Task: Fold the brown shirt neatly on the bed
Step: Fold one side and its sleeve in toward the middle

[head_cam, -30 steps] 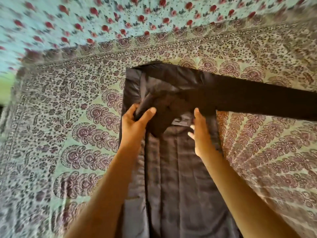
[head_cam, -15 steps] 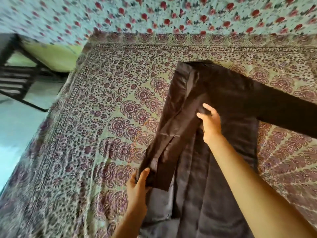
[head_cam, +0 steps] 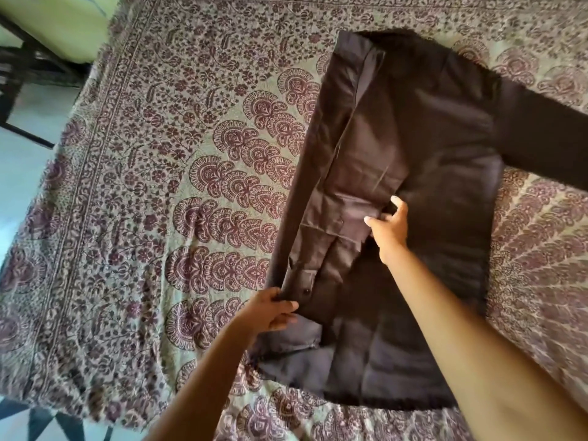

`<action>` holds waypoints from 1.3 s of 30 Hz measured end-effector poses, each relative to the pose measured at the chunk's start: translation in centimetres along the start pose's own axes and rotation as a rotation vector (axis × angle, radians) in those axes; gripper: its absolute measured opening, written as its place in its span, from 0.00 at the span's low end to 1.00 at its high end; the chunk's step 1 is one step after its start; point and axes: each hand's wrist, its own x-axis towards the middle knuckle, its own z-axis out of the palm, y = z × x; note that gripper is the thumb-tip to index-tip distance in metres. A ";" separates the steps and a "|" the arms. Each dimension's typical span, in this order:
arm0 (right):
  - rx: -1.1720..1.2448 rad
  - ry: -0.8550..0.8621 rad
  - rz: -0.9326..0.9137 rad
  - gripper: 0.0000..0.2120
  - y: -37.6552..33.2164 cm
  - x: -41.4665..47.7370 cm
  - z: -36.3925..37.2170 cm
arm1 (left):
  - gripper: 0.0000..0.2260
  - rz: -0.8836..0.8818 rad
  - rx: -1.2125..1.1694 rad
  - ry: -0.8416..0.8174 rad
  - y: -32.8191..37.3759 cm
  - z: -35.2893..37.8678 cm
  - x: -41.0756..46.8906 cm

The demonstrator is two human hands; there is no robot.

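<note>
The brown shirt lies flat on the bed, collar end far from me, hem near me. Its left sleeve is folded down along the shirt's left side, with a buttoned cuff at the near end. My left hand pinches that cuff at the shirt's left edge. My right hand rests on the middle of the shirt, thumb and fingers gripping a fold of the sleeve fabric. The right sleeve stretches out to the right, past the frame edge.
The bed carries a green sheet printed with maroon paisley and flower patterns. Its left edge drops to a pale floor. A dark piece of furniture stands at the far left. Patterned floor tiles show at the near left corner.
My left hand has drawn the sleeve's cuff further down along the shirt's left side. My right hand has slid down to the shirt's middle. The view has shifted nearer and leftward.
</note>
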 end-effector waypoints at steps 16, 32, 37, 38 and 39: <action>-0.313 0.215 -0.072 0.17 -1.6 2.7 -1.0 | 0.11 0.267 1.085 0.402 13.6 0.0 2.5; -0.310 0.226 -0.567 0.13 -11.2 16.6 2.0 | 0.15 0.761 0.473 0.497 42.5 6.1 18.3; -0.352 0.128 -0.675 0.13 -13.9 20.5 4.1 | 0.08 0.720 0.349 0.353 45.1 6.1 21.8; -0.355 0.109 -0.684 0.14 -14.2 21.2 4.5 | 0.10 0.718 0.282 0.385 45.1 5.6 22.8; -0.352 0.101 -0.697 0.14 -14.5 21.9 4.8 | 0.10 0.709 0.206 0.403 45.0 5.0 23.5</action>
